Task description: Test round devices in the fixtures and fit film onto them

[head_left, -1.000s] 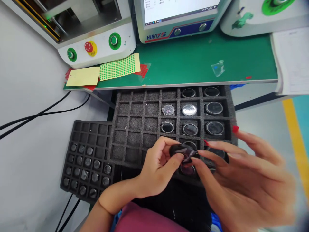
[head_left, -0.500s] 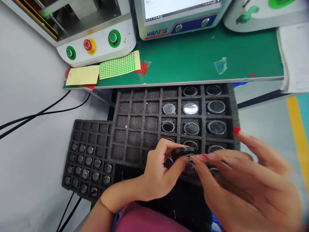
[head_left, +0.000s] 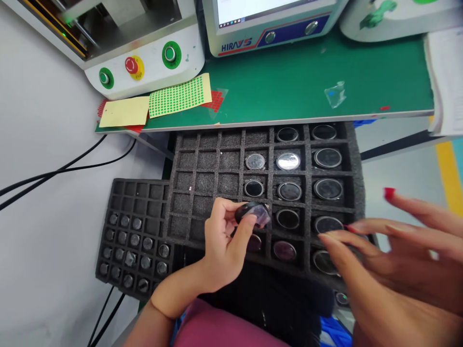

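Note:
My left hand (head_left: 226, 246) pinches a round black disc-shaped piece (head_left: 248, 210) between thumb and fingers. Clear film (head_left: 261, 215) stands out from its side near my thumb. The piece is held above the large dark foam tray (head_left: 183, 212), where round glossy faces with metal rims, such as this one (head_left: 289, 192), sit in square pockets. To the right, my right hand (head_left: 390, 260) is apart from the piece, over the tray's right edge. Its thumb and a fingertip meet in a pinch while other fingers stretch out. What lies between them is too small to make out.
A smaller foam tray (head_left: 125, 193) with small round parts lies at the left. Behind, a green bench (head_left: 275, 91) holds a sheet of green dot stickers (head_left: 177, 96), a machine with a red stop button (head_left: 132, 65) and a monitor (head_left: 267, 24). Black cables (head_left: 54, 173) hang at left.
My hands have moved apart: the left went left with the black piece, the right went right, away from it. Clear film now shows on the piece.

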`<state>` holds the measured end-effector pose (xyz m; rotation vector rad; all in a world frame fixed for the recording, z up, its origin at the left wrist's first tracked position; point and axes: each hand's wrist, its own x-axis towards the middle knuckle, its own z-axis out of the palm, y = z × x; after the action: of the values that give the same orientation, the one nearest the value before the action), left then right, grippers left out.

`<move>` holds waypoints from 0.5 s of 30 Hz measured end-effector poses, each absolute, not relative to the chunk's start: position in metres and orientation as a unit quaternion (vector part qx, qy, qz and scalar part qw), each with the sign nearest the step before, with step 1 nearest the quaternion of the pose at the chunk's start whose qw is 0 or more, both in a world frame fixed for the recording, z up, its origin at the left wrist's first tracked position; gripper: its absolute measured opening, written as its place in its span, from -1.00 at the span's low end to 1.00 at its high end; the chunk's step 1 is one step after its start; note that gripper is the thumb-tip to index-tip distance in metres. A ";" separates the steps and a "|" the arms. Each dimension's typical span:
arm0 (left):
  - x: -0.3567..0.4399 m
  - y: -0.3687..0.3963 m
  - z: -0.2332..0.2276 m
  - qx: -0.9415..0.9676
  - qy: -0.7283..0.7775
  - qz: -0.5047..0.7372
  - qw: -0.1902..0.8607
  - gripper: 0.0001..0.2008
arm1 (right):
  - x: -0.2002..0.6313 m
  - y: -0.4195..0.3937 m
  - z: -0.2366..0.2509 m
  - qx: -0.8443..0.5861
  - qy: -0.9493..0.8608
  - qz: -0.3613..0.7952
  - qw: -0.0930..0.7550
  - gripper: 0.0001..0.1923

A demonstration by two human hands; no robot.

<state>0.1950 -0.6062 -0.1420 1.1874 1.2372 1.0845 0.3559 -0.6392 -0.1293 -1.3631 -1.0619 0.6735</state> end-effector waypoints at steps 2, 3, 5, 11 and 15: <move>0.197 -0.607 -0.141 0.477 0.515 0.435 0.564 -0.82 | 0.348 -0.635 -0.129 -0.574 -0.429 0.320 0.620 -0.45; 0.198 -0.608 -0.141 0.477 0.510 0.432 0.571 -0.82 | 0.343 -0.633 -0.129 -0.558 -0.423 0.337 0.629 -0.47; 0.201 -0.610 -0.142 0.490 0.497 0.435 0.569 -0.85 | 0.335 -0.630 -0.130 -0.531 -0.432 0.359 0.635 -0.45; 0.200 -0.612 -0.144 0.538 0.483 0.431 0.540 -0.88 | 0.328 -0.628 -0.132 -0.538 -0.420 0.359 0.637 -0.49; 0.196 -0.608 -0.140 0.513 0.507 0.384 0.576 -0.82 | 0.336 -0.626 -0.130 -0.534 -0.393 0.402 0.631 -0.52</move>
<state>0.1963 -0.6081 -0.1399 1.2013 1.1871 0.8987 0.3359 -0.6259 -0.1299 -1.2223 -0.8997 0.9202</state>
